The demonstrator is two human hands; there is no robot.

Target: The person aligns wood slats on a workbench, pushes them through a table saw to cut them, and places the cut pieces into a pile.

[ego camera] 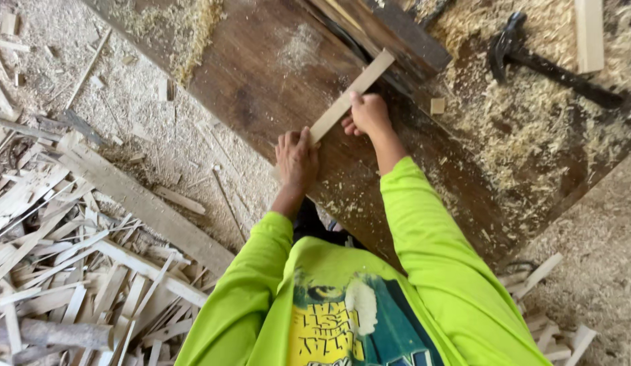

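Head view: the person looks down on a dark wooden bench (pixel 274 74) strewn with sawdust; both arms in bright green sleeves reach forward onto it.
Strip: a pale, flat wooden strip (pixel 352 95) lies on the bench top, touching both hands.
Long axis: it runs on a slant, from the near end under the left hand up and away to the far end beyond the right hand.
Left hand: the left hand (pixel 295 157) lies palm down, fingers loosely spread, its fingertips pressing the near end of the strip against the bench.
Right hand: the right hand (pixel 367 114) is curled, fingers drawn together, gripping the strip's edge about midway along; whether the thumb wraps underneath cannot be told.
Nearer hand: the right hand sits further up the strip; the far half of the strip lies ahead of it and to its right, with no hand on it.
Beyond the right hand: a small wood offcut (pixel 437 106) just to its right, and a dark hammer (pixel 542 61) well apart, further right.
Left of the left hand: scrap slats (pixel 78 271) piled on the floor.
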